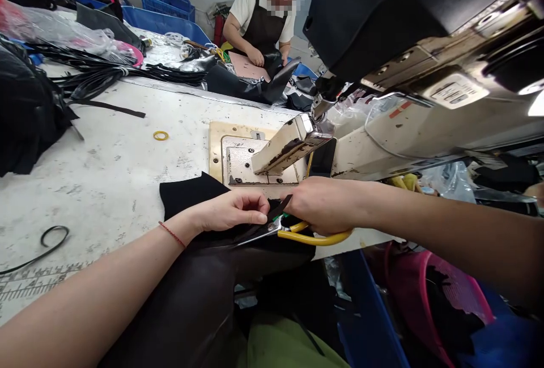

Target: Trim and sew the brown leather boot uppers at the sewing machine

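Observation:
Black fabric (187, 197) lies at the table's front edge and runs under both hands. My left hand (238, 209) is closed, its thumb and fingers pinching the dark material. Just right of it, my right hand (318, 203) is closed around yellow-handled scissors (314, 239), and a dark strip (283, 206) comes out at its fingertips. The scissor blades point left, below my left hand, over the dark material. Behind the hands stands the sewing machine's pale arm (283, 149) on its base plate.
A yellow ring (160, 135) and a curled black strip (55, 237) lie on the white table (114, 175). Black material is heaped at left. The machine head (382, 22) overhangs the right. Across the table a person handles black pieces. A pink basket (425, 288) stands low at right.

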Tool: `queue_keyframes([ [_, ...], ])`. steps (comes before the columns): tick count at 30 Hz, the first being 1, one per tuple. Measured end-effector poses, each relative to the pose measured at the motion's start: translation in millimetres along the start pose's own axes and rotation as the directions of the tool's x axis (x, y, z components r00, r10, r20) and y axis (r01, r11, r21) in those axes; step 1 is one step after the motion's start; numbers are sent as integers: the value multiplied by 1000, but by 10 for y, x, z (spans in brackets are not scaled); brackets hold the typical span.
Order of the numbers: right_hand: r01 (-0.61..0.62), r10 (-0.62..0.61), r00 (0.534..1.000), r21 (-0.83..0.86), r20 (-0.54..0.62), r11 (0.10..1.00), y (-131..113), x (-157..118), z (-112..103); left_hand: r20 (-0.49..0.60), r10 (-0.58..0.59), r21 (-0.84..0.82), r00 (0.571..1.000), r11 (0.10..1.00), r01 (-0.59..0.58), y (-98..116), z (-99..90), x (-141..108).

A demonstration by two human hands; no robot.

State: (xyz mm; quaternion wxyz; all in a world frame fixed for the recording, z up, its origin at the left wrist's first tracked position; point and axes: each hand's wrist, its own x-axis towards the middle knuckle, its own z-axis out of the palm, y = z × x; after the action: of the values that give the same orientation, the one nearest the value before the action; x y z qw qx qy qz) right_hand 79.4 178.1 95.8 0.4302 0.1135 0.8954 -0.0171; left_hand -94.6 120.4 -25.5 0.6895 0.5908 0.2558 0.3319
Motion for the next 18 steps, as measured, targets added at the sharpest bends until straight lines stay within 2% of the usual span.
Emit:
queue_keyframes([
  [4,-76,73,996,-39,-59,996,-146,10,150,-3,2,-10,1000,1000,-2,3,0,0],
  [7,-160,154,974,-22,-169,987,-297,28,403,-6,13,-17,1000,1000,-13,4,4,-7],
  [10,-166,159,949,-1,-273,986,-405,52,591,-7,23,-16,1000,1000,-23,4,11,-13],
  [14,-182,191,928,58,-320,982,-467,107,604,-22,38,-10,999,999,-38,-1,19,-17],
  [18,-144,167,920,90,-355,985,-493,211,572,-69,65,24,996,998,-63,12,15,-3],
])
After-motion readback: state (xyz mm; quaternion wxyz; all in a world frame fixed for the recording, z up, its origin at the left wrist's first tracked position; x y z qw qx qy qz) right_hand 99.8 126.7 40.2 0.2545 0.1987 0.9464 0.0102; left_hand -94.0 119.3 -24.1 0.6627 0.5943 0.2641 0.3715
